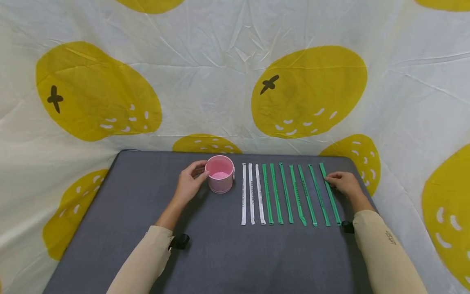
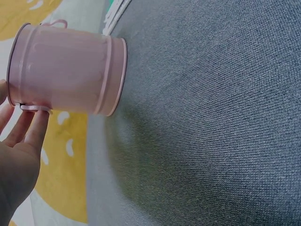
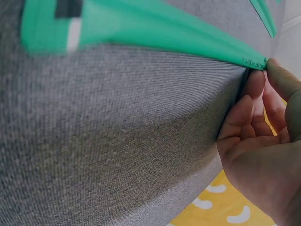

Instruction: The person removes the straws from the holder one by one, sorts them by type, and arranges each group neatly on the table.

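A small pink bucket [image 1: 221,185] stands upright on the table, its bare pink bottom showing inside. My left hand [image 1: 189,183] holds it by the left side of the rim; in the left wrist view the fingers [image 2: 35,129] lie against a side lug and the thumb is at the rim. On the right, my right hand [image 1: 346,183] pinches the rightmost green wrapped straw [image 1: 331,197] near its upper part. That green straw [image 3: 155,28] lies along the cloth in the right wrist view, thumb on top of it.
Between the hands lies a row of wrapped straws: three white straws [image 1: 251,196] nearest the bucket, then several green straws [image 1: 285,194]. They lie side by side on a grey cloth-covered table [image 1: 235,261]. Behind hangs a white curtain [image 1: 205,94] with yellow fruit prints.
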The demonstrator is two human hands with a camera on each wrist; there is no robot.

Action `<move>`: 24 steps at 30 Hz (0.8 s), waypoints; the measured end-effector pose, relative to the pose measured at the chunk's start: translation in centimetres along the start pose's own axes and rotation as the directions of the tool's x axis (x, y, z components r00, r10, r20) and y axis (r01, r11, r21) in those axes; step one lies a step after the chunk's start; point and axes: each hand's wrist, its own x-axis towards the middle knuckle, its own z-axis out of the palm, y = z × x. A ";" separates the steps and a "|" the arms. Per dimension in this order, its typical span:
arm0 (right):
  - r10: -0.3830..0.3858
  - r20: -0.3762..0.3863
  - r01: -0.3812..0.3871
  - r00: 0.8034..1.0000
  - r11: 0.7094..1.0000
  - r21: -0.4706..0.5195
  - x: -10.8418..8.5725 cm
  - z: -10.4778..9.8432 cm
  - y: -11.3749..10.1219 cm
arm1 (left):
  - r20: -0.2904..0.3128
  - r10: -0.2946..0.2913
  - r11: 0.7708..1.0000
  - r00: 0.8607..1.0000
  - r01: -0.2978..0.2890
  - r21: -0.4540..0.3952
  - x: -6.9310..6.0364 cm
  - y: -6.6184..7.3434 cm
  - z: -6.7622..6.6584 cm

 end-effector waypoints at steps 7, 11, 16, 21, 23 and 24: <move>0.036 0.020 -0.035 0.999 0.999 -0.032 -0.3 -0.2 -0.8 | 0.002 0.004 1.000 1.000 -0.004 -0.020 0.3 0.1 0.0; 0.053 0.024 -0.052 0.998 0.998 -0.039 -0.3 -0.2 -0.7 | 0.011 -0.007 1.000 1.000 0.007 -0.029 0.4 0.2 0.0; 0.047 0.031 -0.046 0.998 0.998 -0.031 -0.3 -0.3 -0.2 | 0.031 -0.024 1.000 0.999 0.024 -0.012 0.5 0.1 0.1; 0.025 0.034 -0.024 0.999 0.999 -0.037 -0.8 -0.3 -0.4 | 0.020 -0.024 1.000 1.000 0.024 -0.010 0.3 0.1 0.1; 0.020 0.035 -0.019 0.999 0.999 -0.041 -1.0 -0.3 -0.8 | 0.013 -0.025 1.000 1.000 0.025 -0.013 0.2 0.1 0.0; 0.019 0.037 -0.018 0.999 0.999 -0.041 -1.2 -0.2 -0.9 | 0.009 -0.026 1.000 1.000 0.026 -0.015 0.2 0.0 0.0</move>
